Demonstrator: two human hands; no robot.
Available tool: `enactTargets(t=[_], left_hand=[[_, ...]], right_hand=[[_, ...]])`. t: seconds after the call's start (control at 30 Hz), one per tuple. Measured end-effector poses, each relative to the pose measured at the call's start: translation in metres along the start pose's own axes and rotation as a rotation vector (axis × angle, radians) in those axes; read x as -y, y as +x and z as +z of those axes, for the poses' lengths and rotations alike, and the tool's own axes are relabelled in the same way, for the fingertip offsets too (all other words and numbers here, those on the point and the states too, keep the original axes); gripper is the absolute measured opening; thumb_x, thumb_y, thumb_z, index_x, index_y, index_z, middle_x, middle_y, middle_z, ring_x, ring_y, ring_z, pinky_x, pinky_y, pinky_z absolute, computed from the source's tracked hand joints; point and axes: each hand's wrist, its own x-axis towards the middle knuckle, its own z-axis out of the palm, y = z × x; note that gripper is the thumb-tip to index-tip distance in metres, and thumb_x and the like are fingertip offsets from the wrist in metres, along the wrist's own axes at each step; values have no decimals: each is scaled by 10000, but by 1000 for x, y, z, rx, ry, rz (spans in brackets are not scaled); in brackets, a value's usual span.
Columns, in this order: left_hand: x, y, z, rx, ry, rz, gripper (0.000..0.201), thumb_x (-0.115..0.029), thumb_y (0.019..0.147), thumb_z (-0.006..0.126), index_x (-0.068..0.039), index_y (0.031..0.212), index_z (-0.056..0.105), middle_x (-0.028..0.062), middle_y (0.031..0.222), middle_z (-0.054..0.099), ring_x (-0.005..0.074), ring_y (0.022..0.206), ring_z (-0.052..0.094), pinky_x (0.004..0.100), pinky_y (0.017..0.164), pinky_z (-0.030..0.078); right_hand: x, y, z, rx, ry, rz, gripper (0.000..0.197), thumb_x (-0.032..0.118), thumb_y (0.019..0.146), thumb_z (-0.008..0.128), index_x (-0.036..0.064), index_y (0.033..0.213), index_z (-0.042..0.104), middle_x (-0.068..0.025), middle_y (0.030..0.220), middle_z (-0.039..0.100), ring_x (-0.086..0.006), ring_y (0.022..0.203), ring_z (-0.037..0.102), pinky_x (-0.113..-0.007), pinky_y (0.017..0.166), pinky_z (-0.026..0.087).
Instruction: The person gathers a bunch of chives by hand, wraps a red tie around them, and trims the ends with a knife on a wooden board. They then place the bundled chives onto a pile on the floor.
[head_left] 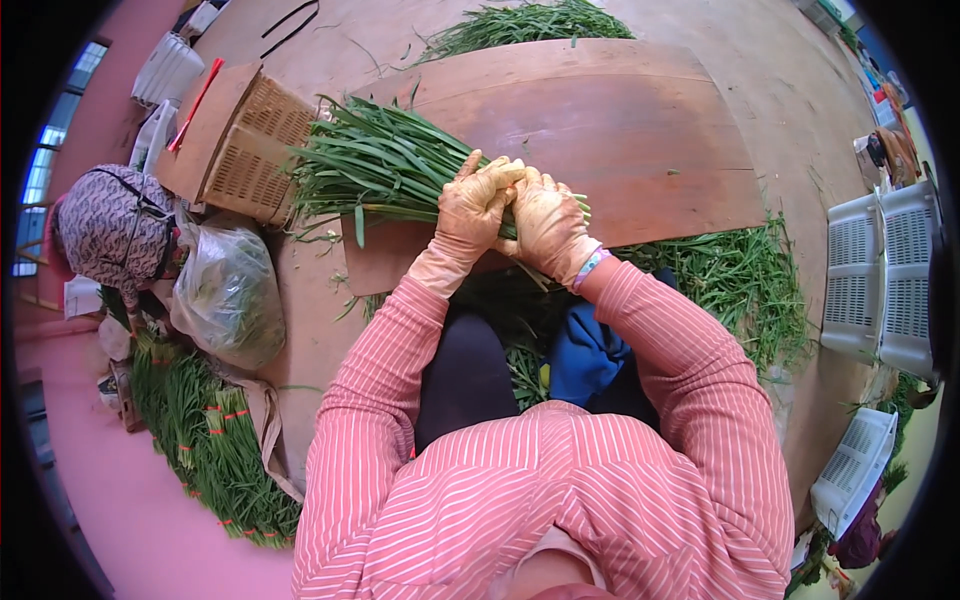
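My left hand (474,208), in a thin stained glove, is closed round a bunch of garlic chives (380,160) above the wooden board (600,130). Pressed up against it, my right hand (548,222), gloved too, is closed round the bunch's stem end. Its long green leaves fan out to the left past the board's edge. A few pale stem ends show between and below my hands. What my fingers cover of the bunch is hidden.
Loose greens (740,285) lie along the board's right and near sides, with another heap (530,25) beyond it. At left are a tan basket (260,150), a plastic bag (228,290), tied bunches (225,440) and a bent-over person (115,225). White crates (880,270) stand right.
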Motion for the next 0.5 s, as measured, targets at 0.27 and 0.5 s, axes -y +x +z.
enactTargets(t=[0.27, 0.5], left_hand=[[8, 12, 10, -34, -34, -18, 87, -74, 780, 638, -68, 867, 640, 95, 881, 670, 255, 815, 643, 388, 945, 435], [13, 16, 18, -119, 83, 99, 42, -95, 745, 625, -81, 746, 585, 115, 649, 580, 312, 649, 576, 375, 691, 481]], right_hand=[[-18, 5, 15, -147, 248, 3, 840, 539, 650, 695, 23, 1257, 431, -185, 1192, 524, -313, 1067, 538, -392, 928, 420], [-44, 28, -27, -387, 510, -61, 342, 335, 745, 687, 77, 968, 652, -118, 995, 617, -279, 969, 587, -359, 839, 474]])
